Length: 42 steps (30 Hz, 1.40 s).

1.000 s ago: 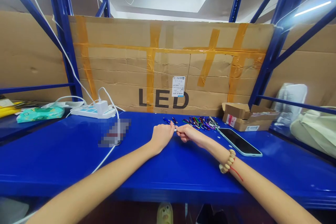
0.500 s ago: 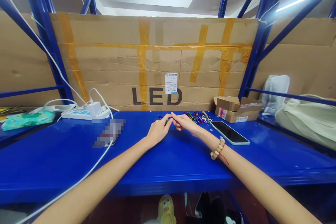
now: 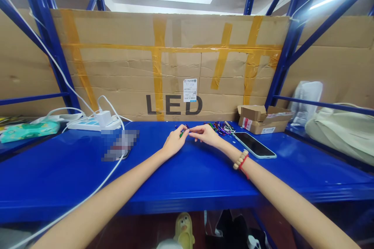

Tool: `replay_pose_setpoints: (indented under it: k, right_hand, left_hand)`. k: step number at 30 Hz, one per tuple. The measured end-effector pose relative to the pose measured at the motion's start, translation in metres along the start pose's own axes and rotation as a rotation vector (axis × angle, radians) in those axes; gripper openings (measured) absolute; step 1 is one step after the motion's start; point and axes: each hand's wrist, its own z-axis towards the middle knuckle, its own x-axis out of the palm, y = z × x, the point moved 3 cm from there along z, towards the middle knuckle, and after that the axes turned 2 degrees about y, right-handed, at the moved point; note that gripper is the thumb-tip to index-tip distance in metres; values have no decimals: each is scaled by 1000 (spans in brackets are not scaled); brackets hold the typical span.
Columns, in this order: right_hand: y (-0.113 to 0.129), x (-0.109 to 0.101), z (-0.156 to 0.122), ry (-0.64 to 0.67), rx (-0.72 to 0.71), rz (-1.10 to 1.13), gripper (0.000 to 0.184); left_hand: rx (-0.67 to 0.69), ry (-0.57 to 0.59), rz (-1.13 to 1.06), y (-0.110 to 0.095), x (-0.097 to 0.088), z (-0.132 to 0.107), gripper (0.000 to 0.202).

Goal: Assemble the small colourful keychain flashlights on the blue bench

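Observation:
My left hand (image 3: 174,141) is closed above the blue shelf, around small shiny coloured clips that look like carabiners. A bit of a green clip (image 3: 182,132) shows between its thumb and fingers, and blue-purple bits stick out beyond them. My right hand (image 3: 207,135) meets it from the right, thumb and forefinger pinched together at the left fingertips. Whatever lies in that pinch is too small to make out. Just behind the right hand is a pile of coloured carabiner-like clips (image 3: 223,128), partly hidden by it.
A phone (image 3: 254,145) lies right of my hands, before a small open cardboard box (image 3: 263,120). At left are a power strip (image 3: 83,123) with a white charger (image 3: 103,118), a blurred-out item (image 3: 121,146) and a white cable. A large cardboard sheet (image 3: 131,70) stands behind.
The right fingers have drawn slightly away from the left fingertips and changed their pinch. More of the green clip shows in my left hand. The view has tilted down a little.

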Motion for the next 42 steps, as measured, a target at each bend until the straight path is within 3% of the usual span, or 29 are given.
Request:
replay_pose_setpoints:
  k: [4,10,18,23,26,28,31,37,42]
  right_hand:
    - [2,4,1,-84,-17,53,41]
    - [8,-1,-2,-32,-60,118,38]
    - [2,-3,-2,-126,-60,52,37]
    - [0,-18,-6,-269,-24,-278,30]
    - [-4,-24,-8,-193,13,-633,20]
    - [-8,-25,-9,-87,70,-738,17]
    - [-9,-25,-9,-3,112,-775,18]
    - [-1,-40,-10,-136,123,-871,31]
    - [-13,-43,-9,56,181,-817,16]
  left_hand:
    - [56,13,-107,-2,3,1,30]
    - [2,32,-244,-1,5,2,28]
    - [18,114,-269,0,10,2,25]
    - [45,-138,-193,-4,-1,0,22]
    - [9,-246,-142,-2,-5,1,21]
    - [37,-295,-107,0,-6,2,18]
    - [90,-320,-57,3,-5,3,12]
    - [102,-302,-40,5,-1,4,6]
    - [81,-307,-35,6,1,4,6]
